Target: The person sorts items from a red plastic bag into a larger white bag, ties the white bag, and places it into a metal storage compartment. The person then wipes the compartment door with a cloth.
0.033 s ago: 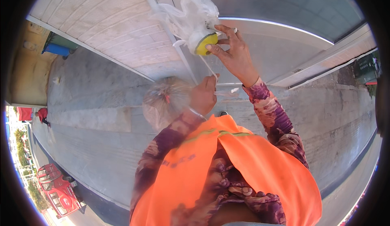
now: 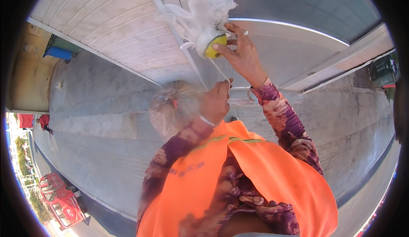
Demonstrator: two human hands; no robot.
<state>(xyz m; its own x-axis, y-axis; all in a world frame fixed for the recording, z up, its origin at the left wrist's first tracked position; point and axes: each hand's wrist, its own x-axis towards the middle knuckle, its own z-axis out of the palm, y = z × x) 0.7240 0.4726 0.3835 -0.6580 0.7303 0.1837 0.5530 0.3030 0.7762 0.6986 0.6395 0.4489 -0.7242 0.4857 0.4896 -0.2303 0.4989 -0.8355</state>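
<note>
My right hand (image 2: 243,54) pinches a yellow rounded piece (image 2: 215,46) with a dark edge between thumb and fingers. It sits against the base of a crumpled, thin white plastic bag (image 2: 209,11), which spreads upward beside the metal door. Lower down, my left hand (image 2: 216,102) is closed on a thin white string (image 2: 219,69) that runs up to the yellow piece. A bracelet circles that wrist. Beside my left hand hangs a blurred, see-through rounded bundle (image 2: 170,109), bag-like, with a small red spot near its middle. What it contains cannot be made out.
A grey metal door (image 2: 294,45) and a pale panelled wall (image 2: 106,24) stand ahead. Concrete paving (image 2: 93,92) stretches around me. A blue and green bin (image 2: 59,51) is at far left, a dark green bin (image 2: 382,73) at far right. A red vehicle (image 2: 61,201) stands lower left.
My left hand has shifted slightly right along with the string end. The top of the white bag has flared a little to the right. My right hand has moved slightly left.
</note>
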